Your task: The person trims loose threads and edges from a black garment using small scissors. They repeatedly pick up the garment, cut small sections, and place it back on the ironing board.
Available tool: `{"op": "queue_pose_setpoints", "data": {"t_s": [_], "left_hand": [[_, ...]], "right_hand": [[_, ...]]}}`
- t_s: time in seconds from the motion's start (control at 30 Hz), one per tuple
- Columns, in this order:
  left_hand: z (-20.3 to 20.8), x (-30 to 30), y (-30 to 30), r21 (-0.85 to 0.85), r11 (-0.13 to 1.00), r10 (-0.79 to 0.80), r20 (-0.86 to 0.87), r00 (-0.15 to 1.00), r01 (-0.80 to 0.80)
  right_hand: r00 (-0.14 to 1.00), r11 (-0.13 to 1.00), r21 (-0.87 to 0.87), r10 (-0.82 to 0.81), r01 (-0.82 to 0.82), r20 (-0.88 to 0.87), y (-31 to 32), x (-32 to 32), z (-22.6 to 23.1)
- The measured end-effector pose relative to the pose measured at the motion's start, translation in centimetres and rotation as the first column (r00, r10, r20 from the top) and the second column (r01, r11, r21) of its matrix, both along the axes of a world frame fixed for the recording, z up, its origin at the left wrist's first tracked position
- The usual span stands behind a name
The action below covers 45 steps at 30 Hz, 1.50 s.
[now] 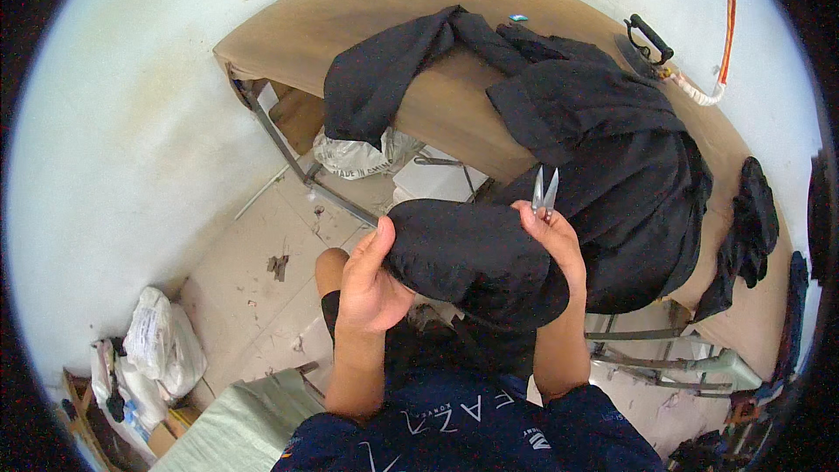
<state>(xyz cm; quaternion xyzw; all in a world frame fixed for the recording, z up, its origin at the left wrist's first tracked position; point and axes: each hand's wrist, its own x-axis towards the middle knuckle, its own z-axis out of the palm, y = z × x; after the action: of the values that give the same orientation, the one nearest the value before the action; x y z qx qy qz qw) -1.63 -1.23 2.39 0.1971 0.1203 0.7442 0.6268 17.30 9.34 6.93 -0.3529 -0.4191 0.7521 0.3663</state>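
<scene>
A black fabric piece (476, 253) with rounded ends is stretched between my two hands, just in front of my body. My left hand (376, 284) grips its left edge, thumb on top and fingers underneath. At the opposite edge, my right hand (559, 240) pinches the cloth and also holds small metal thread snips (544, 190), whose blades point up and away from me, slightly parted. The snips' handles are hidden in that hand. Beyond my hands a large black garment (603, 131) lies crumpled across the table, one part hanging over its near edge.
The brown-covered table (306, 13) curves around ahead of me. An iron (648, 44) with a cord stands at its far right, and a dark cloth (750, 218) lies at the right end. White plastic bags (162, 336) sit on the floor at left; a metal table leg (301, 170) stands nearer.
</scene>
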Motion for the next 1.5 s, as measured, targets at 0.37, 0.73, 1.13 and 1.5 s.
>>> {"op": "queue_pose_setpoints", "data": {"t_s": [0.37,0.73,1.13,1.5], "left_hand": [[1.1,0.5,0.6,0.075,0.982,0.167,0.099,0.981,-0.174],[0.5,0.6,0.9,0.214,0.976,-0.132,0.490,0.861,0.028],[-2.0,1.0,2.5,0.208,0.978,-0.130,0.724,0.678,-0.034],[-1.0,1.9,2.8,0.228,0.968,-0.004,0.441,0.897,-0.108]], "right_hand": [[0.983,0.884,0.434,0.126,-0.172,0.134,-2.3,0.9,-1.0],[0.607,0.929,-0.225,-0.001,-0.294,-0.795,-0.2,0.9,-4.6],[0.348,0.838,-0.348,-0.205,-0.421,-0.915,1.3,-0.1,-5.6],[0.478,0.889,-0.341,-0.167,-0.305,-0.862,1.3,0.2,-6.3]]}}
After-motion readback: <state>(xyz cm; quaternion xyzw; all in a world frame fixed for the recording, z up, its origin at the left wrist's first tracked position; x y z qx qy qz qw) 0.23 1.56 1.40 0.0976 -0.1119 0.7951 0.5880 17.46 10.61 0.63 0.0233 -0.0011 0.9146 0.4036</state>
